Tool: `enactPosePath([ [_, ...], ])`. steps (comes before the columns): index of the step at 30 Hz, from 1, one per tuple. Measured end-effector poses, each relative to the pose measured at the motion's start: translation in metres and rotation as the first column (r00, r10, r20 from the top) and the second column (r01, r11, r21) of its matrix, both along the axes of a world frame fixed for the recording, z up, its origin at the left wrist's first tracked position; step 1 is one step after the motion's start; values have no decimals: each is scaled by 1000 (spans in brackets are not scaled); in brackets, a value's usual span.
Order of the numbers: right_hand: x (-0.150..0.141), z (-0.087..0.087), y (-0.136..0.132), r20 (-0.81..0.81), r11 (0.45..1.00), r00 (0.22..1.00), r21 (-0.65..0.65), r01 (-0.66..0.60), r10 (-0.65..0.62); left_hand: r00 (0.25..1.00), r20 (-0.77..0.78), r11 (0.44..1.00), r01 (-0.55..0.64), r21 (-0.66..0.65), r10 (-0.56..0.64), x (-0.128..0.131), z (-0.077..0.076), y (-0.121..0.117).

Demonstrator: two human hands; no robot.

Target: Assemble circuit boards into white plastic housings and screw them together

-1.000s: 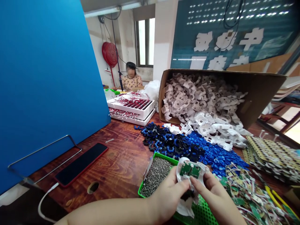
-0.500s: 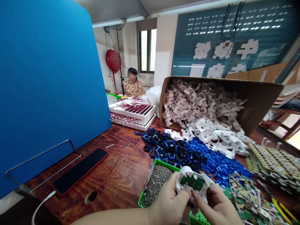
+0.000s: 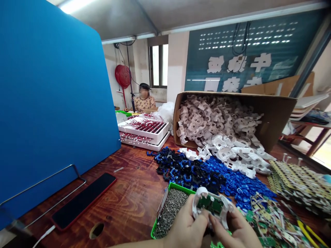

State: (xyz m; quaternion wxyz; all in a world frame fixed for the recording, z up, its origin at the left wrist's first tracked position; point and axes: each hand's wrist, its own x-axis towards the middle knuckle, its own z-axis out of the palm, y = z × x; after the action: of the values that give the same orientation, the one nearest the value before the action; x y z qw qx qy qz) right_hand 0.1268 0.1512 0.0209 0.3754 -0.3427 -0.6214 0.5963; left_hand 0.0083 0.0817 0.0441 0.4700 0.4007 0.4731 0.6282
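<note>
A white plastic housing (image 3: pixel 199 197) with a green circuit board (image 3: pixel 212 204) set inside it is held near the bottom of the view. My left hand (image 3: pixel 184 225) is closed around its left side, with the thumb pressing at the lower edge of the board. My right hand (image 3: pixel 236 227) grips the right side, thumb close to the other thumb. What lies under the thumbs is hidden. Just left of the housing, partly behind my left hand, stands a green tray (image 3: pixel 178 187) full of small metal screws (image 3: pixel 170 210).
Behind the hands lie piles of black-and-blue parts (image 3: pixel 186 168) and blue rings (image 3: pixel 238 189). A tipped cardboard box (image 3: pixel 279 113) spills white housings (image 3: pixel 219 120). Circuit boards (image 3: pixel 274 217) and yellow-handled pliers (image 3: pixel 306 230) lie right. A phone (image 3: pixel 84 199) lies left; a person (image 3: pixel 144 101) sits far back.
The camera view has tilted up a little and shifted, so the scene sits lower and slightly left. Both hands still hold the housing; the thumbs have moved only slightly.
</note>
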Motion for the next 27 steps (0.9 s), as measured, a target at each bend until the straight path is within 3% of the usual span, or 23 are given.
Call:
enactPosePath([
  [6, 2, 4, 0, -36, 1000, 999, -19, 25, -26, 995, -28, 993, 97, 64, -95, -1, 5, -5],
  [11, 4, 2, 4, -59, 1000, 998, -24, 10, -12, 993, -43, 990, 109, 84, -106, -4, -7, 0],
  [16, 8, -2, 11, 5, 991, 991, 4, -136, 136, 993, -94, 994, 80, 76, -73, -7, -13, 2],
  [20, 7, 1, 5, -30, 998, 1000, 67, 6, -4, 989, -47, 987, 142, 80, -139, -6, -7, -1],
  [23, 6, 6, 0, -16, 995, 999, 97, 37, -35, 987, 28, 983, 157, 91, -160, -5, 0, -4],
  [27, 6, 9, -2, 8, 991, 999, 126, 43, -44, 991, -86, 993, 108, 52, -104, -6, 3, -4],
])
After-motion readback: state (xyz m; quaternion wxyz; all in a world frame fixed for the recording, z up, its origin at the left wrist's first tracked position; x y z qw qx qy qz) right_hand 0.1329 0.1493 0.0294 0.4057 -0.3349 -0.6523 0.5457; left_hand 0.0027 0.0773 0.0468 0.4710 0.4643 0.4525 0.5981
